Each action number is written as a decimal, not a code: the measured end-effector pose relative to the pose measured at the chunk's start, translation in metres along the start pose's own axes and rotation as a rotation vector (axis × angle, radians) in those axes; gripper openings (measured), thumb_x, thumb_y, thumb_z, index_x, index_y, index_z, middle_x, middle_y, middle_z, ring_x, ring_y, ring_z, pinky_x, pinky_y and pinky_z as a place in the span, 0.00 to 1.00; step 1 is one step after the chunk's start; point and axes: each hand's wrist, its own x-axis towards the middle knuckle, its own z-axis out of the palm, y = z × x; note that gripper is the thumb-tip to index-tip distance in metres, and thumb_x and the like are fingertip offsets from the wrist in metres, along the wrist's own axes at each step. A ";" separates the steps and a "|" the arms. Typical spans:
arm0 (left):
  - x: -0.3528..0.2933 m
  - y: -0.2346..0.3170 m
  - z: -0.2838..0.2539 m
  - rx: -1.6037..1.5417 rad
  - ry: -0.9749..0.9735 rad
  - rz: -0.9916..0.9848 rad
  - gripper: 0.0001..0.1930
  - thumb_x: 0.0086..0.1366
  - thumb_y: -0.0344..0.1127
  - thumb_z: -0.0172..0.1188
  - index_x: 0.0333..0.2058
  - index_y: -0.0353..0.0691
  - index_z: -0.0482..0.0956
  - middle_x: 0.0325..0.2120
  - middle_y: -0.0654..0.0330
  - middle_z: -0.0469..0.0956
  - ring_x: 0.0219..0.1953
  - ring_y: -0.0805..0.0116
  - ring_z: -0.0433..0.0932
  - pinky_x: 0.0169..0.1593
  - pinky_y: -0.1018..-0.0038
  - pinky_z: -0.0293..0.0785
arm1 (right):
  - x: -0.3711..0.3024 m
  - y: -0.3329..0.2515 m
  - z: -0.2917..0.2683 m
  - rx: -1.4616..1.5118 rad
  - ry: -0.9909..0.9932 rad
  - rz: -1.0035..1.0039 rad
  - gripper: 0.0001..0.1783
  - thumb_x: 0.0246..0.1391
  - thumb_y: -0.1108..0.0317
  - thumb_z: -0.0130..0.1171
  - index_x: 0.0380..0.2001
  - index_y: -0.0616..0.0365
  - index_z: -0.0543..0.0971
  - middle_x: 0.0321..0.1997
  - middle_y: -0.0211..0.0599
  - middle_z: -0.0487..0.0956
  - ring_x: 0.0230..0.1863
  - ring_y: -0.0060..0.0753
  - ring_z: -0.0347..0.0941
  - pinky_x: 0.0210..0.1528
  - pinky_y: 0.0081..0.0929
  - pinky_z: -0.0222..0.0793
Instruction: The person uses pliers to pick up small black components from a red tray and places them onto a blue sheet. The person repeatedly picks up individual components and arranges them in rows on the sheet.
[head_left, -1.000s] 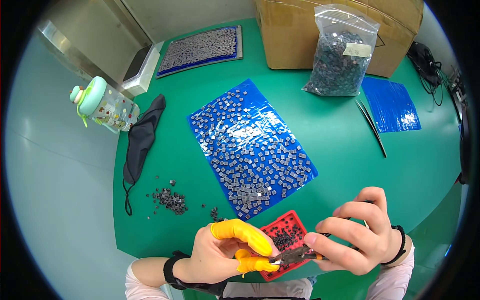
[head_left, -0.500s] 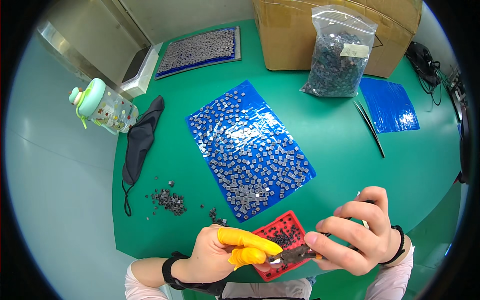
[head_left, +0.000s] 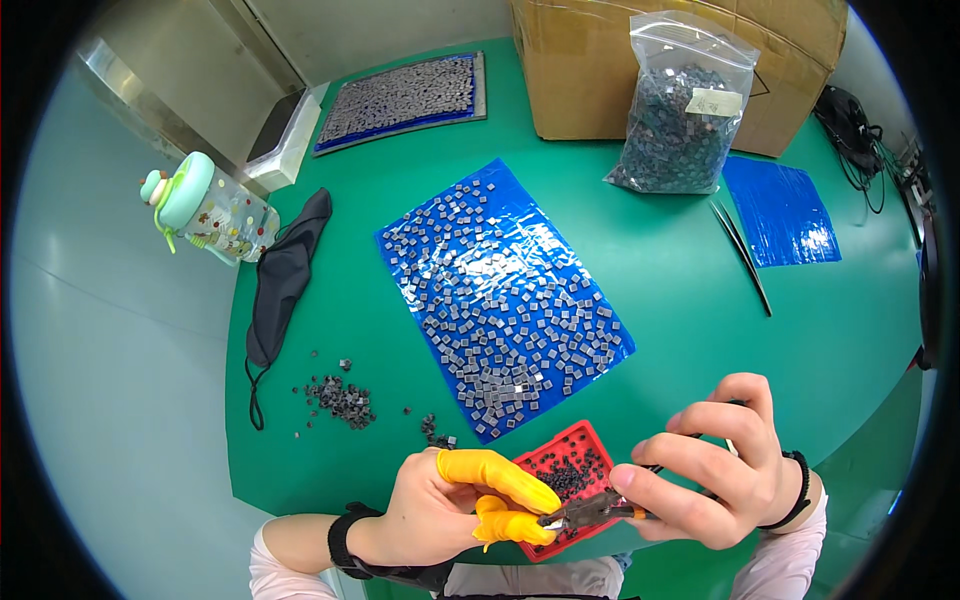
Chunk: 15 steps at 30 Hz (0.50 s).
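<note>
My right hand [head_left: 705,470] grips a pair of pliers [head_left: 590,510] with dark metal jaws and an orange-marked, dark handle. The jaws point left, over a red tray [head_left: 597,445] that holds many tiny black pieces [head_left: 565,475]. Yellow finger cots [head_left: 490,475] cover the thumb and a finger of my left hand [head_left: 425,510]. Those two fingertips are pinched together at the tip of the jaws; whatever lies between them is too small and hidden to make out. Beyond the tray, a blue film sheet [head_left: 508,185] carries many small grey square pieces [head_left: 515,310].
Loose dark pieces [head_left: 345,402] lie in a pile left of the sheet. A black mask [head_left: 280,290] and a bottle [head_left: 225,215] are further left. Tweezers [head_left: 742,258], blue film [head_left: 785,210], a filled zip bag [head_left: 680,120], a cardboard box [head_left: 575,80] and a filled panel [head_left: 400,100] also lie around.
The yellow-covered fingertips of my left hand have shifted slightly at the pliers' jaws, the thumb moving a little right and down. My right hand and the pliers stay nearly in place.
</note>
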 end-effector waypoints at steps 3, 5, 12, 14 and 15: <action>-0.001 -0.002 -0.001 0.103 0.016 0.060 0.13 0.44 0.25 0.75 0.28 0.27 0.81 0.26 0.49 0.82 0.28 0.64 0.82 0.36 0.73 0.80 | 0.000 0.000 -0.001 -0.006 0.001 0.000 0.20 0.35 0.65 0.64 0.38 0.44 0.79 0.33 0.22 0.75 0.33 0.29 0.66 0.32 0.34 0.56; 0.000 -0.002 -0.002 0.113 0.013 0.073 0.12 0.44 0.25 0.74 0.28 0.27 0.81 0.26 0.49 0.82 0.27 0.64 0.82 0.35 0.73 0.80 | 0.000 0.001 -0.002 -0.013 -0.007 -0.004 0.20 0.35 0.65 0.64 0.38 0.44 0.79 0.33 0.23 0.75 0.33 0.29 0.66 0.33 0.34 0.56; 0.003 0.003 -0.005 0.115 -0.015 0.011 0.10 0.46 0.24 0.72 0.28 0.29 0.83 0.26 0.51 0.82 0.27 0.67 0.83 0.33 0.76 0.79 | 0.000 0.002 -0.010 -0.003 0.009 0.043 0.18 0.37 0.64 0.63 0.38 0.46 0.80 0.35 0.23 0.75 0.34 0.29 0.66 0.33 0.34 0.57; 0.004 0.022 -0.010 0.513 -0.109 0.040 0.09 0.46 0.25 0.72 0.29 0.31 0.84 0.26 0.54 0.83 0.27 0.69 0.83 0.32 0.78 0.79 | 0.002 0.005 -0.008 0.021 -0.020 -0.033 0.17 0.38 0.64 0.63 0.37 0.46 0.81 0.36 0.23 0.76 0.34 0.28 0.67 0.33 0.33 0.57; 0.006 0.033 -0.013 0.703 -0.168 0.054 0.09 0.46 0.25 0.72 0.29 0.32 0.84 0.26 0.55 0.83 0.26 0.70 0.83 0.31 0.79 0.78 | 0.003 0.005 -0.008 0.024 -0.044 -0.065 0.16 0.39 0.63 0.63 0.37 0.47 0.81 0.37 0.23 0.76 0.34 0.27 0.67 0.33 0.33 0.57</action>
